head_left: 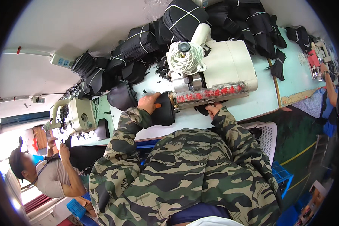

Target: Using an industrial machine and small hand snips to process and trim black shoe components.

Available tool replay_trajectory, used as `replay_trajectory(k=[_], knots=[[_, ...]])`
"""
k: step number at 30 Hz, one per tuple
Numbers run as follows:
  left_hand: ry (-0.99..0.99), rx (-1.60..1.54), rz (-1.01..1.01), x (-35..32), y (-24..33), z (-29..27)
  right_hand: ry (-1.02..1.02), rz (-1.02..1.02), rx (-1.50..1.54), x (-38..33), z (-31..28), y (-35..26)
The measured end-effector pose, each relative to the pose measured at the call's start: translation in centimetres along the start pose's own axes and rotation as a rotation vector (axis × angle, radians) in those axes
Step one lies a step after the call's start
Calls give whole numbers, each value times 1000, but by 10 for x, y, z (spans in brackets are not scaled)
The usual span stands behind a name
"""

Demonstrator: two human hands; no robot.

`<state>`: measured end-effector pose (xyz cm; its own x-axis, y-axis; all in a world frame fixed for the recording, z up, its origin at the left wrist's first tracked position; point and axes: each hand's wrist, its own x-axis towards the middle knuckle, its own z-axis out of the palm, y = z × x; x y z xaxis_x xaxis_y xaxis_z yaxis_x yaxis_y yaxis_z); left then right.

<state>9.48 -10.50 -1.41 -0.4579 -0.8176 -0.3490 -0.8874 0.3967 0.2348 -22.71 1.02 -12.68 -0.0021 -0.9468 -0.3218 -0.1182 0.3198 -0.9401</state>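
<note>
My left hand rests on the edge of a stack of black flat pieces, left of a cream bench machine. Its index finger is stretched out, and something orange covers a fingertip. At the machine's front edge, my right hand is closed on a black piece, partly hidden under the machine. A coil of white cord hangs on the machine's top. Close to my left hand lies another stack of curved black pieces.
Tied black bundles pile along the table's back. A white basket stands by my right elbow, a blue crate below it. At left, a person sits by another cream machine; a person's arm reaches in at far right.
</note>
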Motion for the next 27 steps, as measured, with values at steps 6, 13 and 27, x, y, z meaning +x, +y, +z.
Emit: replay_trajectory(k=[6,13,27], knots=[[122,109,-49,-8,15,-3,-20,349,-214,-14,-8,-71],[-551,-702,163,-5,43,-94,-182,34,106,-36,-12,-159],[-496,-1111,-177,28,62,-63,-72,-228,-406,3,-7,-179]])
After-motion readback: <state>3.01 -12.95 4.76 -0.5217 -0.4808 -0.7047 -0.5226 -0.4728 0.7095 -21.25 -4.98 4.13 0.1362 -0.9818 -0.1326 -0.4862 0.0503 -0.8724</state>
